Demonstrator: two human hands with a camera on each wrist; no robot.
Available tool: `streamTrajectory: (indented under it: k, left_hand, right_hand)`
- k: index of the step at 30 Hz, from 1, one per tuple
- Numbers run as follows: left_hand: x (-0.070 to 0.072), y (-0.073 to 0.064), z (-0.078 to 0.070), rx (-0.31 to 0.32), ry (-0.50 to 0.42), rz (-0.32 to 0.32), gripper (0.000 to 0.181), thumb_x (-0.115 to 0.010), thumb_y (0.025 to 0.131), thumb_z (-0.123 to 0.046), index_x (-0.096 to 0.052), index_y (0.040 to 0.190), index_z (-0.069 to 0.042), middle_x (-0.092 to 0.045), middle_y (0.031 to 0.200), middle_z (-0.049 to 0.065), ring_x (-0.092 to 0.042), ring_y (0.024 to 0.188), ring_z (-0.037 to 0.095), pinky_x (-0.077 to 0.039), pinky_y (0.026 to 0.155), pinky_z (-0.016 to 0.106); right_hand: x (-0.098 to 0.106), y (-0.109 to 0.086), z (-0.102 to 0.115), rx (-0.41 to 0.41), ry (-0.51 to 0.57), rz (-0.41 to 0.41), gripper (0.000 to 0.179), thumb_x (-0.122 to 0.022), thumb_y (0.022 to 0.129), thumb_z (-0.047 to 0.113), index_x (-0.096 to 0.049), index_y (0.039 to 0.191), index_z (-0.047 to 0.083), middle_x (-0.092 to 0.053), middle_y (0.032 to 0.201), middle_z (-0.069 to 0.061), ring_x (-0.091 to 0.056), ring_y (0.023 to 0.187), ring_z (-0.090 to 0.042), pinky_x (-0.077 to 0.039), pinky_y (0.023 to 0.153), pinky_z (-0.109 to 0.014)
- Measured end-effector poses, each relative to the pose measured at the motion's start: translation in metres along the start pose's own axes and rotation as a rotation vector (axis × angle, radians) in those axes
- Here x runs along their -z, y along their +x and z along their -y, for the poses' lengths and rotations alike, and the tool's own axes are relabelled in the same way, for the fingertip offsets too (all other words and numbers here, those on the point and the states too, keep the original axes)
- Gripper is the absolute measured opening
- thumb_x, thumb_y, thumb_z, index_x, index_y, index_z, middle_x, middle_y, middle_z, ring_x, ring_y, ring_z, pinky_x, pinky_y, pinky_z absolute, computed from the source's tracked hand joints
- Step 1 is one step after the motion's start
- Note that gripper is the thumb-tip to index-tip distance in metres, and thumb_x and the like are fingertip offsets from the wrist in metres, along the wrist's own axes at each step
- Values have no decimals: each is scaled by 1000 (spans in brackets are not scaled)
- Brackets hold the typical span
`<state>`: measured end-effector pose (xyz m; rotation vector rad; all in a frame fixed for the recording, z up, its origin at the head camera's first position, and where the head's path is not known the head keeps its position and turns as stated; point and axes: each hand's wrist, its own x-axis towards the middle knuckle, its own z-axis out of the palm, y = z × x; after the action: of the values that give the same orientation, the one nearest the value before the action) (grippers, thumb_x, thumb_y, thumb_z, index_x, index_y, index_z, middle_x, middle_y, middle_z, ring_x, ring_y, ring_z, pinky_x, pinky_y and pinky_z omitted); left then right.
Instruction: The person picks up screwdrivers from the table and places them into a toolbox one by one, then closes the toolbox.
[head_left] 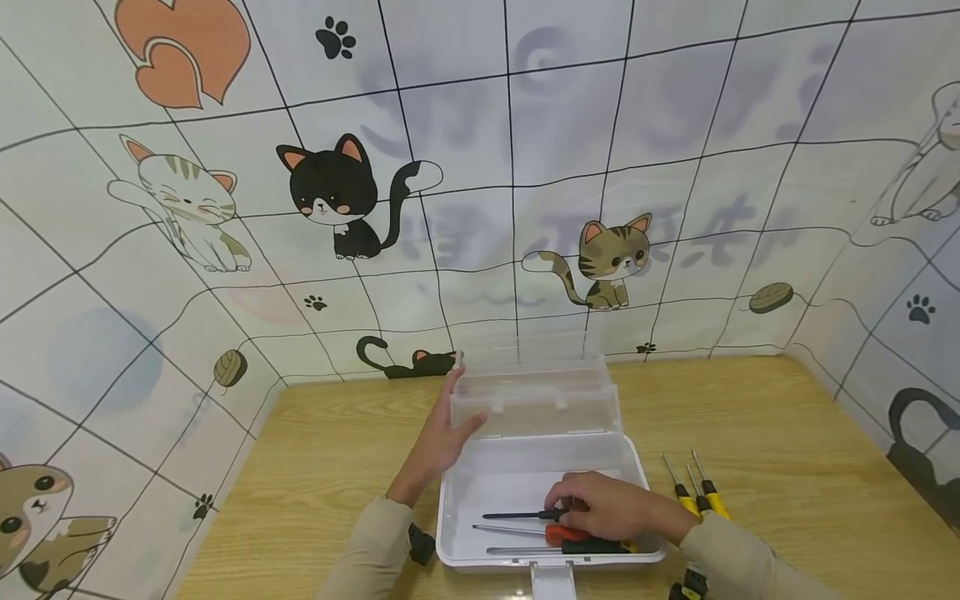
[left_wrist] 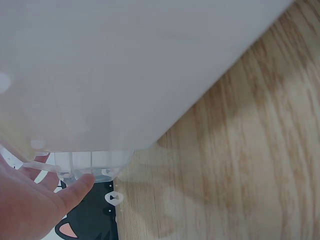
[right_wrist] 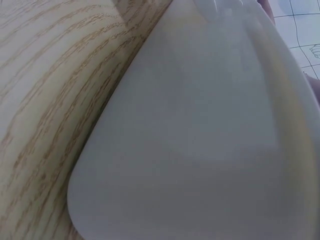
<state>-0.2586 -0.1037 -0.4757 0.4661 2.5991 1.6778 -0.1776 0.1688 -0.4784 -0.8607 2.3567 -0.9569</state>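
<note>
A white plastic box [head_left: 459, 500] with a translucent lid [head_left: 536, 408] raised at its back stands on the table. My left hand [head_left: 440, 437] grips the lid's left edge, thumb in front and fingers behind it; the left wrist view shows the same hold. Inside the box, my right hand [head_left: 600, 502] curls its fingers round the dark handle of a black screwdriver [head_left: 513, 516]. Just below lie a screwdriver with a red handle [head_left: 558, 533] and one with a black handle [head_left: 588, 547], both partly under that hand. The right wrist view shows mostly the box's outer wall [right_wrist: 190, 135].
Several yellow-and-black screwdrivers [head_left: 701, 492] lie on the table [head_left: 337, 467] right of the box. A small black object [head_left: 422, 546] sits by its front left corner, and another dark item [head_left: 688, 583] is partly under the right sleeve. A cat-patterned cloth wall [head_left: 480, 217] rises behind.
</note>
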Motion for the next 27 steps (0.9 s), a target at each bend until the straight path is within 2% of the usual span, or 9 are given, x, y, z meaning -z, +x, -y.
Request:
streamTrajectory:
  k: [5,11,15,20,27]
  left_hand:
    - [0,0,10,3,21,-1,77,-66,96,-26,-19,157,-28,-25,162,11,-26,147,36,-20,115,65]
    - [-1,2,20,4,1,8,78,-68,94,-33,-21,156,-35,-26,162,5,-26,147,32,-21,115,64]
    - [-1,2,20,1,2,10,79,-68,95,-31,-20,157,-31,-25,162,5,-26,147,32,-21,115,63]
    - [-1,2,18,0,10,12,78,-67,95,-27,-20,157,-30,-24,163,7,-25,147,32,-21,115,62]
    - [1,2,15,-4,9,17,78,-67,95,-34,-19,157,-32,-23,163,6,-25,148,32,-21,115,63]
  right_hand:
    - [-2,-1,1,-10,0,1,20,-64,96,20,-68,116,16,-61,100,12,-49,83,0,-44,73,-22]
    - [-4,-2,-1,-10,-6,6,22,-65,95,21,-68,117,16,-61,101,10,-49,82,-1,-43,72,-22]
    - [-4,-2,-2,-19,-4,16,23,-65,96,23,-67,118,16,-57,98,9,-47,80,-1,-42,69,-20]
    - [-4,-2,-4,14,-7,25,24,-64,97,24,-65,119,15,-56,98,9,-46,77,0,-42,67,-19]
    - [-3,-2,-4,62,-28,14,25,-64,97,24,-65,119,12,-54,93,10,-44,78,0,-41,68,-19]
